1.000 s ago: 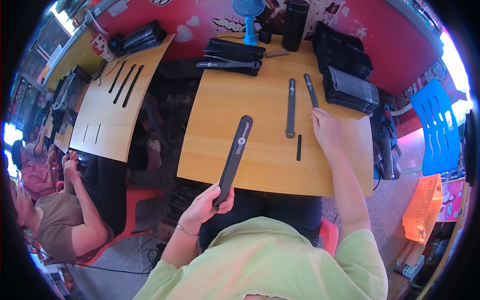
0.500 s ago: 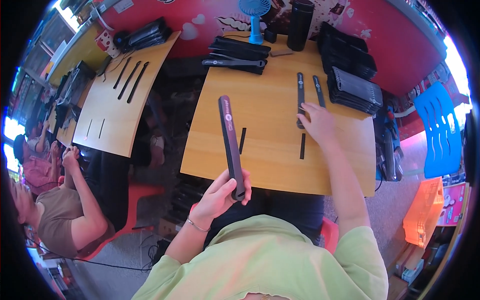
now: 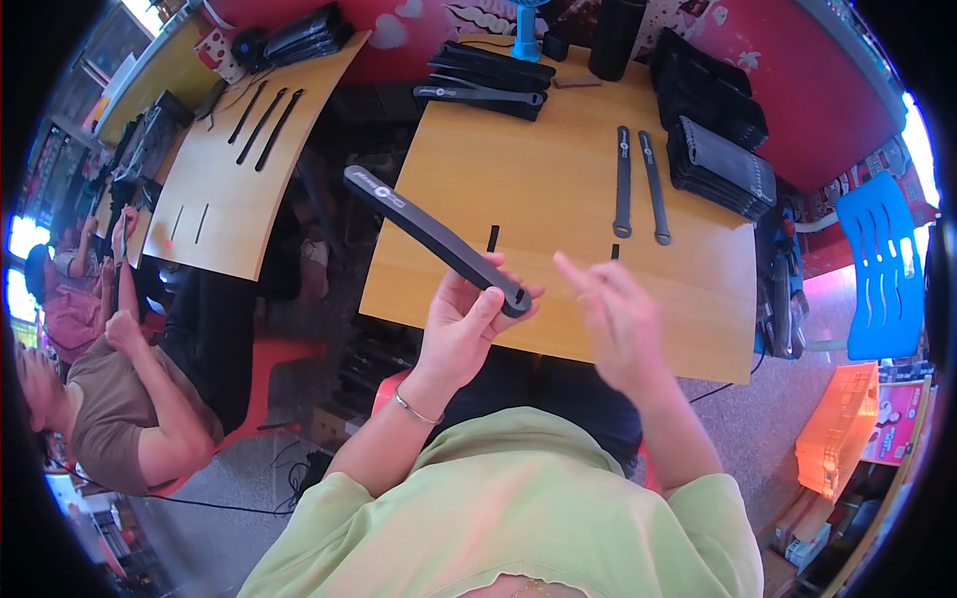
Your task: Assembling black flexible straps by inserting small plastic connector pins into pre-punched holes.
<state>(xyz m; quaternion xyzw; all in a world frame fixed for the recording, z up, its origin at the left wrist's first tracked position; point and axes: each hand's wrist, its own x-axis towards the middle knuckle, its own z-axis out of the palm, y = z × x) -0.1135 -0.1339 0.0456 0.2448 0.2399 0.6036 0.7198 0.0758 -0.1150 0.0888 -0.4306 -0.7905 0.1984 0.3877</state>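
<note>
My left hand (image 3: 467,317) grips a thick black strap (image 3: 429,234) by its rounded, slotted end. The strap tilts up and to the left above the table, with pale print near its far end; whether it is one strap or a stack I cannot tell. To the right of it, my right hand (image 3: 620,324) hovers over the table's near part. It is slightly blurred, its fingers apart and nothing in them. Two flat black straps, a left one (image 3: 623,184) and a right one (image 3: 655,189), lie lengthwise on the table (image 3: 538,169) beyond that hand.
Bundles of black straps (image 3: 488,80) lie at the table's far left, and stacked ones (image 3: 723,169) at the right edge. A blue fan (image 3: 525,35) and black cylinder (image 3: 618,40) stand at the back. At left, a co-worker (image 3: 140,409) sits by another table (image 3: 214,234).
My right hand has let go of the flat strap and come back toward me. My left hand has moved right and up, and its strap now leans further left.
</note>
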